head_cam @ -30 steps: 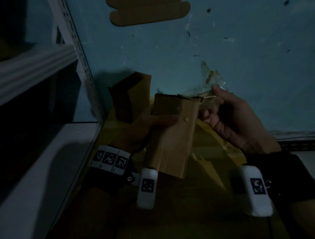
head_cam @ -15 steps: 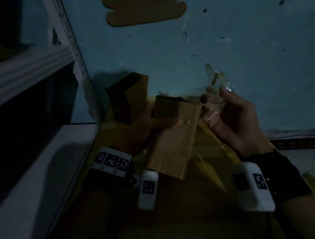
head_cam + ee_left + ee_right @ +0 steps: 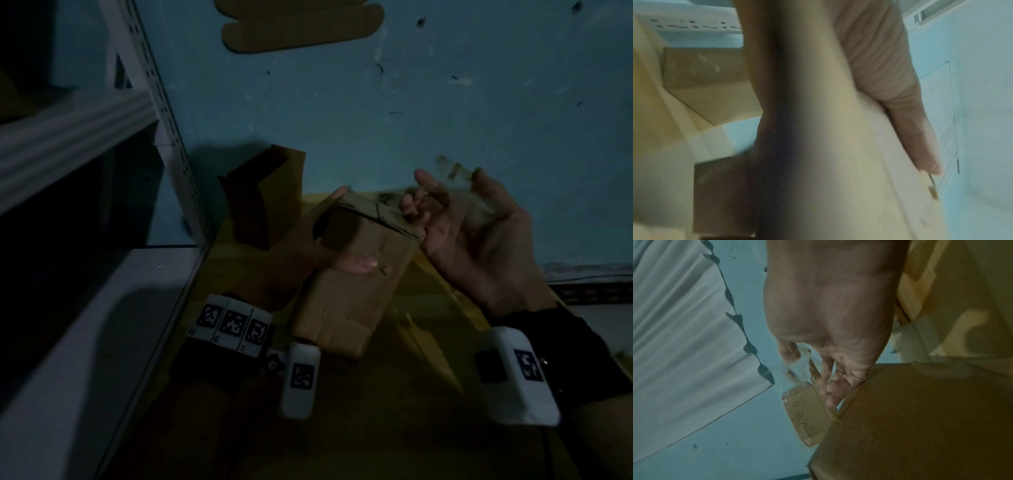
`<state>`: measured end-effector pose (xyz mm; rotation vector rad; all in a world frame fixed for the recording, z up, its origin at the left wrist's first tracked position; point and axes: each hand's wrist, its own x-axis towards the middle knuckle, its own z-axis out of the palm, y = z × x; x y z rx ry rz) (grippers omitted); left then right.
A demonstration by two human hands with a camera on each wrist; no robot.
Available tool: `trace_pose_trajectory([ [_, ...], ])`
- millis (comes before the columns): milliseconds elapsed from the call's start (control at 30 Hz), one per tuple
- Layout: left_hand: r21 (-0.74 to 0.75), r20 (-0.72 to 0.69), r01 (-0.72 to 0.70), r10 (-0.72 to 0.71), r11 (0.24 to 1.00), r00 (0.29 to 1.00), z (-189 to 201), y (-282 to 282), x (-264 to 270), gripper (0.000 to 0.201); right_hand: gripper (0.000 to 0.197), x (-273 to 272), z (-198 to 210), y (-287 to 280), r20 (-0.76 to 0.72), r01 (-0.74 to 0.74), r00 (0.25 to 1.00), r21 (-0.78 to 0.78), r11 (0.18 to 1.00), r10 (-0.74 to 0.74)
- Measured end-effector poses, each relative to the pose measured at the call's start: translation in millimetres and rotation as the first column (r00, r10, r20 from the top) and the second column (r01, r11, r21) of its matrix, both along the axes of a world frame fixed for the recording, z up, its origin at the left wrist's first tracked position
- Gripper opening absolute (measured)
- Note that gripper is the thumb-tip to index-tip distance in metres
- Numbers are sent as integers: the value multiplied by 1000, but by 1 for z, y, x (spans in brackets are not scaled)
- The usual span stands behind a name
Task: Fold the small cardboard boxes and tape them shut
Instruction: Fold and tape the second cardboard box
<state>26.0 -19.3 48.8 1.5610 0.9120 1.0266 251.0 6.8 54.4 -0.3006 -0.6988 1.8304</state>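
The head view shows my left hand [image 3: 349,233] gripping a small brown cardboard box [image 3: 346,301] in mid air, thumb across its front face and fingers over its upper left corner. The box's top flaps are folded in, with dark seams showing. To the right of the box top, my right hand [image 3: 452,185] has curled fingers that pinch a crumpled scrap of clear tape [image 3: 457,169], blurred. In the right wrist view the tape scrap [image 3: 797,369] hangs off the fingertips beside the box [image 3: 920,418]. The left wrist view is filled by the box [image 3: 838,162] and my thumb [image 3: 890,81].
A second, partly opened box [image 3: 263,198] stands against the blue wall. Flat yellow cardboard [image 3: 431,291] lies under my hands. A white metal shelf [image 3: 85,120] runs along the left. A small cardboard piece with writing [image 3: 807,410] lies on the blue surface.
My right hand has pulled the tape scrap off the box's top edge and drawn away to the right. The left hand has tilted the box so its top faces me more.
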Motion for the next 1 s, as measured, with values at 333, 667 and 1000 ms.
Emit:
trace_pose_trajectory([
  [333, -36, 9, -142, 142, 989, 990, -4, 8, -1, 141, 50, 1, -1, 3, 605, 259, 752, 96, 961, -263],
  [667, -61, -70, -231, 227, 971, 971, -1, 14, -8, 135, 18, -10, -3, -1, 584, 367, 470, 552, 749, -662],
  [1000, -74, -48, -287, 284, 955, 957, -8, 23, -10, 129, 38, -23, 7, -16, 523, 55, 541, 759, 648, -659],
])
